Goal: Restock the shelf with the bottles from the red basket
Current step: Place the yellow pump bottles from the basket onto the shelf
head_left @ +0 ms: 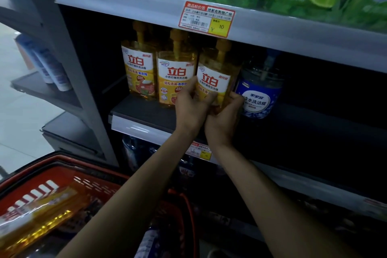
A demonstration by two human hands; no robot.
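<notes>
Yellow bottle (215, 77) — left hand (190, 109), right hand (224, 119) round its base

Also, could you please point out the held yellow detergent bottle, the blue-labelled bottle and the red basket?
held yellow detergent bottle (213, 81): head view, on its white label.
blue-labelled bottle (258, 100): head view, on its front label.
red basket (100, 184): head view, on its mesh wall.

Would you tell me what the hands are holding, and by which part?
The left hand and right hand grip the rightmost yellow bottle by its lower body.
</notes>
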